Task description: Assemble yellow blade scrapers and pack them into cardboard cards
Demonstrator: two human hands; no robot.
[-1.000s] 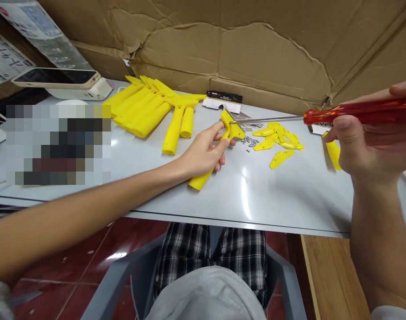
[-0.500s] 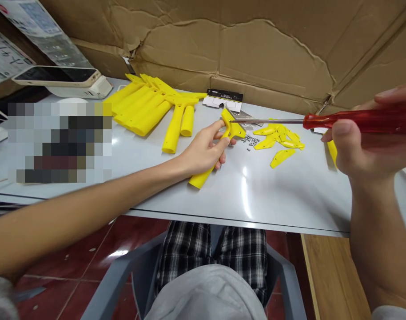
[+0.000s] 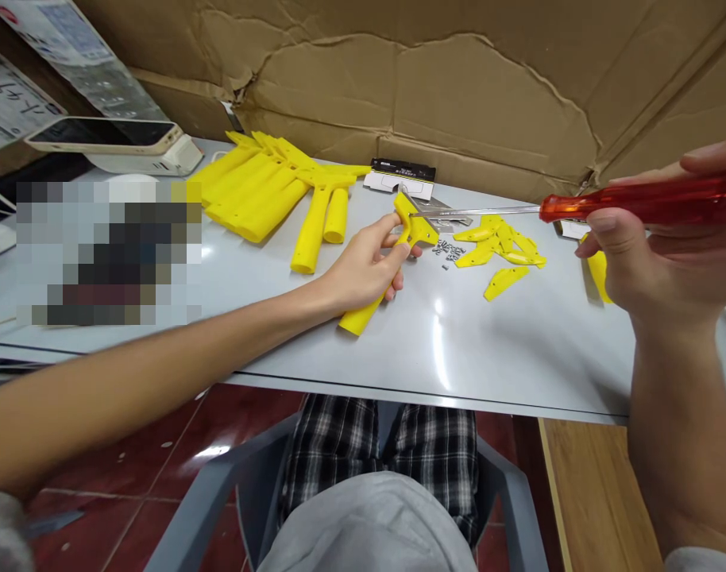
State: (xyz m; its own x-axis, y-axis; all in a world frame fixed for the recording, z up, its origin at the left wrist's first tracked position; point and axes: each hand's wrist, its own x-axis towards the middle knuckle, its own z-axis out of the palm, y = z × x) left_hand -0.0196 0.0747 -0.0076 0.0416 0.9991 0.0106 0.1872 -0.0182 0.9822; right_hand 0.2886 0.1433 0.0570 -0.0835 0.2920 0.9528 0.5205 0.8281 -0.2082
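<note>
My left hand (image 3: 366, 272) grips a yellow plastic scraper handle (image 3: 358, 318) lying on the pale grey table (image 3: 279, 318), its head raised toward the back. My right hand (image 3: 666, 254) holds a screwdriver with a red see-through handle (image 3: 637, 202). Its long metal shaft (image 3: 476, 212) reaches left and the tip touches the scraper's head (image 3: 414, 225). Small metal screws (image 3: 447, 253) lie just right of the head, beside several flat yellow plates (image 3: 500, 242).
A pile of several yellow scraper handles (image 3: 261, 191) lies at the back left. A phone on a white stand (image 3: 110, 139) sits far left. A small black-and-white card pack (image 3: 399, 176) lies by the torn cardboard wall (image 3: 458, 87). Another yellow piece (image 3: 598, 274) lies under my right hand.
Almost nothing has moved. My right hand has shifted its fingers a little on the red handle, and the shaft stays pressed on the scraper's head.
</note>
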